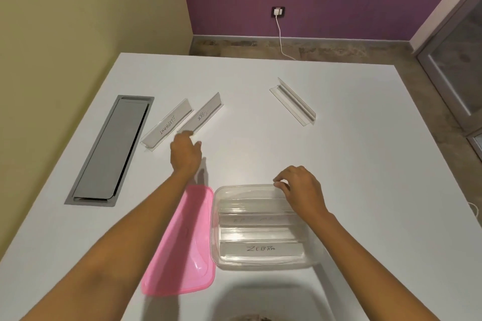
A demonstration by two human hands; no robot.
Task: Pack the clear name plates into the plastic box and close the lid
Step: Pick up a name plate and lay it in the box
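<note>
A clear plastic box point(215, 229) stands open near the front of the white table, with several clear name plates lying inside, one marked ZEBRA point(260, 249). Its pink lid point(180, 237) lies flat to the left of it. My right hand point(300, 189) rests on the box's far rim, fingers bent over the top plate inside. My left hand point(185, 152) reaches to the near end of the TIGER plate point(202, 114), fingertips touching it. The ELEPHANT plate point(167, 125) stands just left of that one. A third plate point(293, 101) sits apart at the far right.
A grey cable hatch point(109, 148) is set into the table at the left. The table point(260, 143) ends at a yellow wall on the left. A white cord point(280, 36) runs from a wall socket behind the table.
</note>
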